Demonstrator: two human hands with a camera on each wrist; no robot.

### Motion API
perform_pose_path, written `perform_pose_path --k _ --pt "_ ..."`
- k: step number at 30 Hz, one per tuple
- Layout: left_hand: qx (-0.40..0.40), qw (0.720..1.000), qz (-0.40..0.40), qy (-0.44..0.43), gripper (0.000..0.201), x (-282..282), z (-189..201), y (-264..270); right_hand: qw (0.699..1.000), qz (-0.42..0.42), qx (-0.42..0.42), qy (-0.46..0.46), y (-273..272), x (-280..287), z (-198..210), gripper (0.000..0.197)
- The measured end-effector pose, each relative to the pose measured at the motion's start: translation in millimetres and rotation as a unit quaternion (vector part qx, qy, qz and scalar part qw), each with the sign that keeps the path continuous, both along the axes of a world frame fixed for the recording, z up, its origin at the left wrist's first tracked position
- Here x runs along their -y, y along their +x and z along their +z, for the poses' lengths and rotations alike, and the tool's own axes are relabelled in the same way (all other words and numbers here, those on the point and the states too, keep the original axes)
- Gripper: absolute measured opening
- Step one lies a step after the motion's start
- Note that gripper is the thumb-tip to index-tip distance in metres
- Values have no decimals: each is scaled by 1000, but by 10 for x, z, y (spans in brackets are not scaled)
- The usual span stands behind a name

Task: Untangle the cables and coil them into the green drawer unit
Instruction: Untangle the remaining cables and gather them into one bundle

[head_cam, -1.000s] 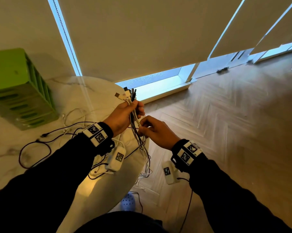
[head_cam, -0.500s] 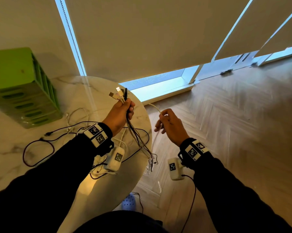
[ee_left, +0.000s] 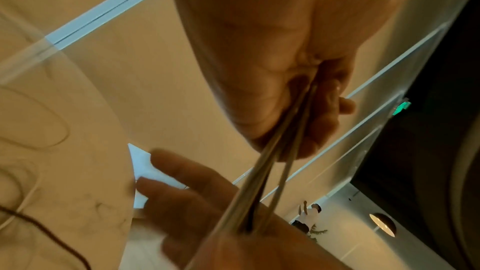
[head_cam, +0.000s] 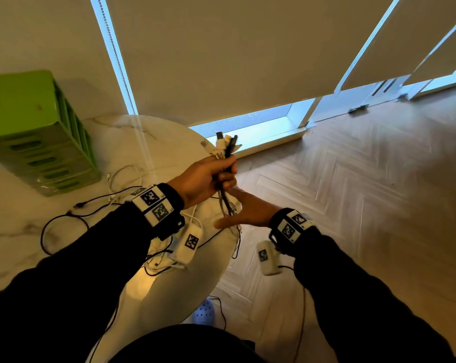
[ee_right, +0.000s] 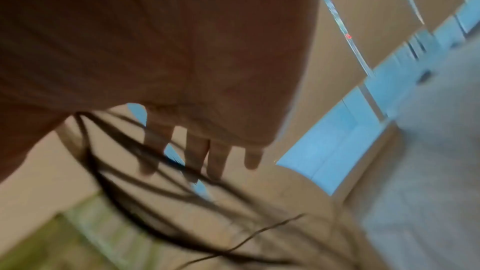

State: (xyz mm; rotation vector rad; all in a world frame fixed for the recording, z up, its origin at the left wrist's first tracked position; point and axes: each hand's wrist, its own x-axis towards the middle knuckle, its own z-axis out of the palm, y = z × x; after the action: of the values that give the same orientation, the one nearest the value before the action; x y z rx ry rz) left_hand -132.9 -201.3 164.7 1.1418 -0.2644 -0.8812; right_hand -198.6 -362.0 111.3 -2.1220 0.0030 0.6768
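The left hand (head_cam: 204, 179) had its grip clenched round a bundle of cables (head_cam: 225, 153), plugs fanned out above the fist, over the edge of the round marble desk (head_cam: 64, 231). The right hand (head_cam: 247, 213) reached in beneath with fingers straight, its grip slack, the hanging strands against it. More cables (head_cam: 64, 224) sprawled on the desk, near the green drawer unit (head_cam: 35, 132) at its far left.
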Motion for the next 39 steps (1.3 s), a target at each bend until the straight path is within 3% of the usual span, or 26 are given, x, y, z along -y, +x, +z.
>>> perform_pose_path --k 3,6,9,11,12,14,15,16,18,20,21,23,25,27,31,34,35,36,38,39 --pt "45 994 -95 30 27 -60 116 12 990 61 -88 95 54 -215 27 32" --pt "55 979 -179 81 21 -182 171 66 979 128 -157 -3 12 -145 -103 43" --pt "44 983 -162 71 17 -264 158 59 975 118 -163 -89 9 74 -205 34" --pt "60 991 -110 39 20 -262 126 31 982 37 -80 -168 9 235 -243 33" --pt "74 994 -82 26 25 -247 106 19 971 -5 -4 -238 3 314 -275 36" --pt "101 994 -32 1 35 -204 85 -15 905 -48 174 -384 -35 394 -365 39" --pt "118 993 -14 2 40 -169 68 -26 878 -53 232 -415 -71 371 -432 37" --pt "141 990 -3 20 44 -135 60 -32 875 -51 256 -408 -107 308 -496 34" --pt "173 981 -9 84 44 -73 69 -51 918 -11 202 -340 -178 137 -565 37" --pt "177 976 -47 120 26 -14 66 -58 959 17 112 -259 -262 -16 -477 53" --pt "180 973 -70 127 22 3 51 -56 972 -7 107 -208 -283 -63 -408 57" --pt "201 959 -117 162 31 29 37 -72 984 -90 137 -66 -338 -162 -163 56" --pt "233 943 -151 182 39 94 -13 -87 973 -161 149 72 -373 -246 81 44" --pt "243 940 -160 175 33 187 7 -139 956 -208 138 154 -395 -279 212 22" --pt "278 938 -156 138 48 349 5 -148 911 -319 113 237 -546 -159 316 30" --pt "290 918 -232 140 74 385 -236 -171 847 -378 97 361 -648 40 509 22" --pt "305 892 -275 188 82 398 -380 -205 824 -383 92 407 -674 94 598 20" --pt "338 848 -322 250 91 421 -548 -264 812 -383 90 431 -707 140 672 19" --pt "417 762 -378 321 95 504 -869 -394 818 -373 85 429 -786 187 802 20" --pt "451 755 -365 305 84 574 -985 -440 829 -366 82 415 -832 196 865 20"
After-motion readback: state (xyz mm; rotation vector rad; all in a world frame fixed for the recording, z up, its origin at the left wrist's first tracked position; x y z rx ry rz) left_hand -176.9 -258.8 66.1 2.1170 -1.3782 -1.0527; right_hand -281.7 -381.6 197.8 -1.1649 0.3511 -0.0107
